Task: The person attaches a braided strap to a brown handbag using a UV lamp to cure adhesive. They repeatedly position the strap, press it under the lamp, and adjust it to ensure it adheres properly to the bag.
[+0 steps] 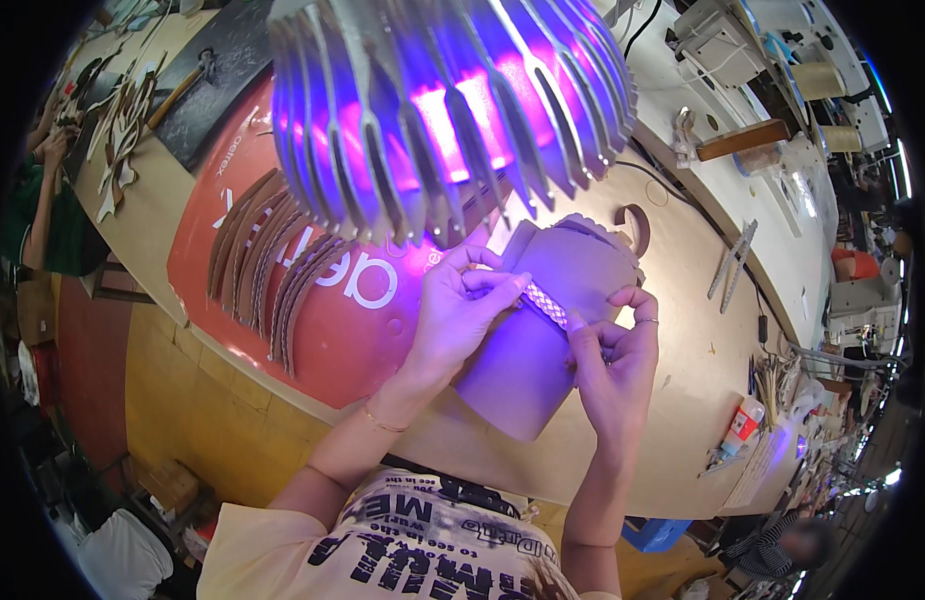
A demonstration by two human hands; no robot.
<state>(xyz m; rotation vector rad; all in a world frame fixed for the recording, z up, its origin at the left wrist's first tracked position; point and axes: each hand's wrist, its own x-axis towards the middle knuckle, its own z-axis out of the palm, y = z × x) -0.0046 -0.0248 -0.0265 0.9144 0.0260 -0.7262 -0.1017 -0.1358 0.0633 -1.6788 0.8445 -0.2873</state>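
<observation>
A short braided strap (pixel 544 303) is stretched between my two hands, lit violet by the lamp above. My left hand (pixel 460 308) pinches its upper left end between thumb and fingers. At the lower right end, my right hand (pixel 614 350) pinches it with the thumb on top; part of those fingers is hidden. Beneath the strap lies a flat brown leather-like piece (pixel 517 375) on the table. A curled brown strip (pixel 634 228) rests at that piece's far right corner.
A large ribbed metal lamp (pixel 452 120) hangs just beyond my hands. Several brown strips (pixel 272 260) lie on a red sheet (pixel 342 345) to the left. A hammer (pixel 182 85), a metal ruler (pixel 730 265) and a bottle (pixel 744 425) are farther out. Another person's arm (pixel 47 190) shows at far left.
</observation>
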